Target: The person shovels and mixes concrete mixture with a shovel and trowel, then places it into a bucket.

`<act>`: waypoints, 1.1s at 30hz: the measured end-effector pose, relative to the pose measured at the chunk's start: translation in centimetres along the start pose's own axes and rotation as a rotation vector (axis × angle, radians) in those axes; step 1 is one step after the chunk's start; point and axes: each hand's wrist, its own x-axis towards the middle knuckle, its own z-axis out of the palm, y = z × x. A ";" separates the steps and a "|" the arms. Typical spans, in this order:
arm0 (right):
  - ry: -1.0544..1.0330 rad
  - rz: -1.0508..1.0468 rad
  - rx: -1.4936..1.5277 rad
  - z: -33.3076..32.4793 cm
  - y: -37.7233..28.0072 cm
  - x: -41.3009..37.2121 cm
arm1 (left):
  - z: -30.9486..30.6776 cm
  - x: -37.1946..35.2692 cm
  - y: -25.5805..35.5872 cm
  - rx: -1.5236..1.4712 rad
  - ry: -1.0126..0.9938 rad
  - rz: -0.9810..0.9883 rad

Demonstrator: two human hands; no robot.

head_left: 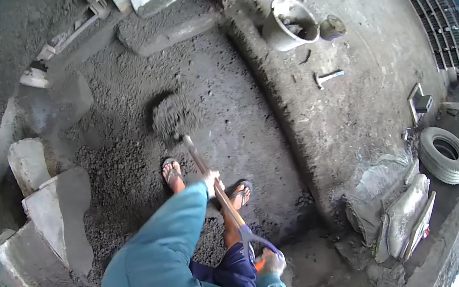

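Observation:
A long-handled shovel (198, 155) slants from the lower right up to the middle of the head view. Its blade is hidden under a heap of wet grey mix (175, 116), slightly smeared by motion. Partway down the shaft, my left hand (210, 182) is wrapped round the wood. My right hand (272, 261) grips the blue-purple handle (248, 236) at the top end, close to my right thigh. Below the shaft, my sandalled feet stand apart, one on each side of it.
Loose grey mix (109, 180) spreads to the left, beside broken slabs (45, 230). On the raised floor to the right are a white bucket (283, 39), a hammer (328, 77) and a tyre (443, 155). Stacked sacks (406, 214) lie at lower right. A ledge edge (278, 111) runs between the levels.

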 end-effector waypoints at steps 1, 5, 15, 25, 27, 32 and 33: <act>-0.016 -0.023 -0.166 -3.7 2.9 3.8 | 0.2 0.4 -3.3 -0.032 -0.032 0.018; 0.217 -0.087 0.049 -15.1 2.7 2.9 | 1.8 -1.7 -14.3 0.091 -0.106 -0.191; -0.082 -0.192 0.008 -16.1 -2.7 9.7 | 6.1 -17.6 -21.0 -0.258 -0.481 0.085; -0.635 -1.258 0.615 -4.8 -31.0 -13.2 | 18.8 -64.9 13.7 -0.222 -0.919 0.853; -0.484 -1.631 0.483 -4.8 -33.6 -21.9 | 17.7 -68.8 19.6 -0.250 -1.025 0.994; -0.206 -2.662 0.023 -0.4 -33.9 -33.2 | 9.5 -68.7 27.7 -0.385 -1.321 1.224; -0.289 -2.656 -0.114 1.1 -32.5 -33.4 | 6.6 -65.8 29.4 -0.311 -1.269 1.307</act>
